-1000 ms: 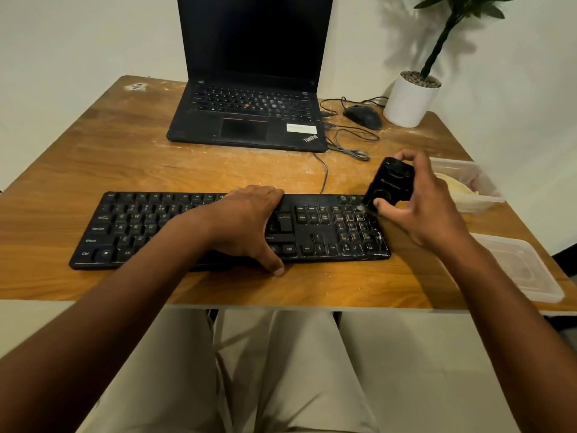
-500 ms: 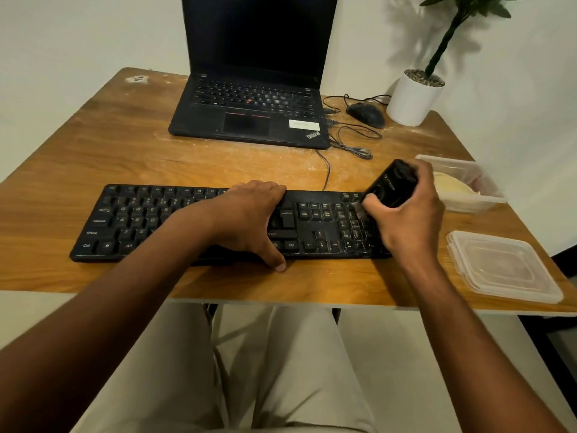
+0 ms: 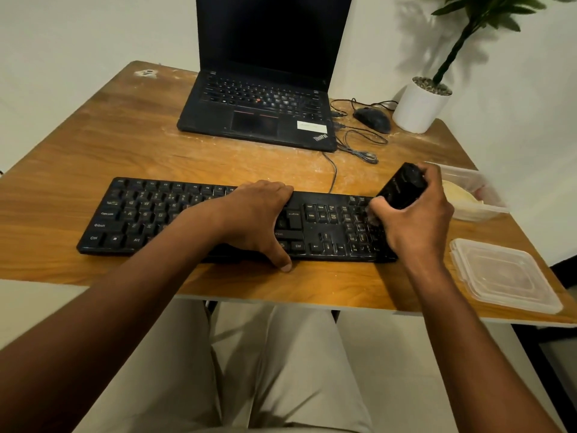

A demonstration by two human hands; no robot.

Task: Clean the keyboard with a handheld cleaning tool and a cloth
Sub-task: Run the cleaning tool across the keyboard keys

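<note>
A: Where is the long black plastic keyboard (image 3: 199,217)?

B: Flat along the near edge of the brown wood-grain bench (image 3: 93,145), its cable running back toward the open black laptop (image 3: 265,98).

A: And the hands?

B: They are apart. The left hand (image 3: 256,220) lies across the middle of the keyboard, fingers curled over its far edge and the thumb hooked down over the near edge, so it grips the board. The right hand (image 3: 415,220) is wrapped round a small black handheld cleaning tool (image 3: 402,189), which is tilted with its lower end down on the number-pad keys at the keyboard's right end.

A: Is a cloth in view?

B: A pale yellow folded thing (image 3: 459,198) lies in the clear plastic tub (image 3: 480,189) just beyond the right hand; whether it is the cloth I cannot tell.

A: What else is there?

B: The tub's clear lid (image 3: 502,273) lies near the bench's right front corner. A black corded mouse (image 3: 373,119) sits beside the laptop, and a white pot with a green plant (image 3: 420,109) stands at the far right corner. Beige trousers (image 3: 281,370) show below the bench edge.
</note>
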